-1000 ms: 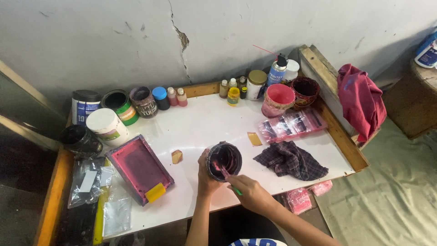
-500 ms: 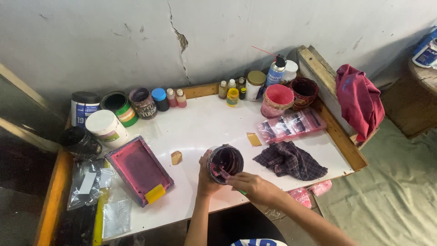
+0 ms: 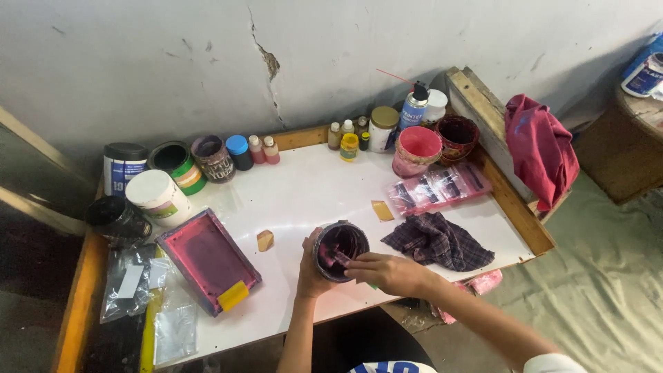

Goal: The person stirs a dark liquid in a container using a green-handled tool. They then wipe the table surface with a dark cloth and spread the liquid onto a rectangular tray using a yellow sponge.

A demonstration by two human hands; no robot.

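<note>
left hand (image 3: 311, 271) grips a dark paint pot (image 3: 340, 250) from its left side, mouth tilted up-right; right hand (image 3: 387, 271) fingers close on a stirring tool dipped inside.

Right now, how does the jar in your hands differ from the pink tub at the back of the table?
The jar is dark, stained purple-pink inside; the pink tub is bright pink all over. The jar is tilted, gripped by the left hand with the right hand at its mouth; the tub stands upright, untouched. The jar sits near the table's front edge; the tub is beside a dark red bowl. Both are open and round.
</note>
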